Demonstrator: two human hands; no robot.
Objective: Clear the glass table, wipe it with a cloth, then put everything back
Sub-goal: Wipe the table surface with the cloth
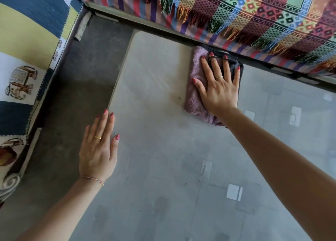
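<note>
The glass table (154, 104) fills the middle of the view, its top bare and dusty with faint smears. A folded cloth (194, 95), mauve with a dark side, lies flat on the glass near the far edge. My right hand (218, 84) presses on the cloth with fingers straight and spread. My left hand (99, 146) rests flat on the table's left edge, fingers straight and holding nothing.
A sofa with a fringed, multicoloured patterned throw (254, 17) runs along the table's far side. Another seat with a blue, yellow and white elephant-print cover (27, 49) stands to the left. Dark floor (76, 80) lies between it and the table.
</note>
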